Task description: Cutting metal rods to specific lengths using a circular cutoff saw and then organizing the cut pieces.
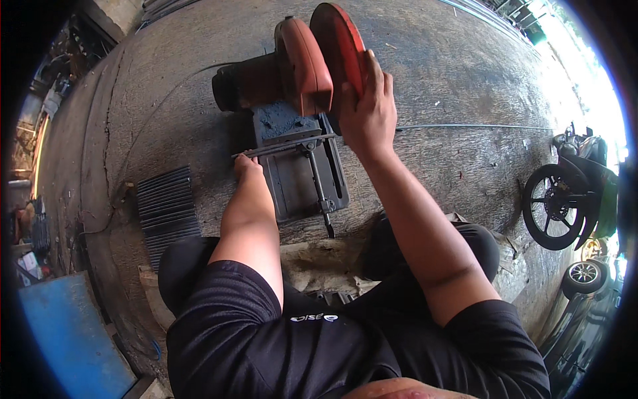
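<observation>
In front of me stands a red cut-off saw (309,70) with a dark motor housing on its left. My right hand (370,110) grips the near right edge of the saw's red round guard (342,50), fingers over the rim and thumb on its left. The blade itself cannot be made out. A thin metal rod (282,144) lies across the saw's base (292,193), against the clamp (316,169). My left hand (248,165) is closed at the rod's left end; its fingertips are partly hidden.
A row of cut dark rods (166,209) lies on the floor left of the saw. From my right hand, a long thin rod (475,126) stretches right toward a motorcycle (568,189). A cord (156,100) trails left. At lower left is a blue panel (73,339).
</observation>
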Available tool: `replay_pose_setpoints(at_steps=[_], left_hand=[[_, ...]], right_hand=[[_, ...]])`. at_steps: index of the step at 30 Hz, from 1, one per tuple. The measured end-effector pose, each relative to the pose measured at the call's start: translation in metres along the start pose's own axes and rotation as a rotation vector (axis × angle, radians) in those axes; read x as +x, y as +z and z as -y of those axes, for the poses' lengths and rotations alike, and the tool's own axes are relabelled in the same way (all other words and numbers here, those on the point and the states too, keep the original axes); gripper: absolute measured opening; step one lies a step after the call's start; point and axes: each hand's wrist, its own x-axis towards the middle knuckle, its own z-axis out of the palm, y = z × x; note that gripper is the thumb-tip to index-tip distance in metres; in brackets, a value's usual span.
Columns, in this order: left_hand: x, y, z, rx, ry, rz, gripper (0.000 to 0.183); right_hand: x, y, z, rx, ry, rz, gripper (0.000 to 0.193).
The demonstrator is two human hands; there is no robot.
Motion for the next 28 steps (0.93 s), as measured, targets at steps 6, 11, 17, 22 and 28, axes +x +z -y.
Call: replay_pose_setpoints(at_steps=[6,11,17,22,28], left_hand=[[0.034,-0.021,0.005,0.984,0.461,0.246,0.021],[-0.019,-0.013,-0.018,1.877,0.613,0.182,0.038],[-0.035,-0.003,-0.028,2.11,0.739,0.145,0.044],[-0.076,0.015,-0.042,2.934,0.636,0.461,0.045],[-0.106,0.026,-0.047,3.215,0.584,0.54,0.048]], right_hand=[[-0.075,0.001,-0.028,-0.015,-0.147,-0.059,0.061],[-0.138,0.005,-0.059,-0.001,-0.281,-0.005,0.086],[-0.176,0.008,-0.083,0.01,-0.294,0.116,0.099],[-0.195,0.009,-0.09,0.006,-0.298,0.15,0.102],[-0.203,0.01,-0.095,-0.013,-0.309,0.159,0.105]])
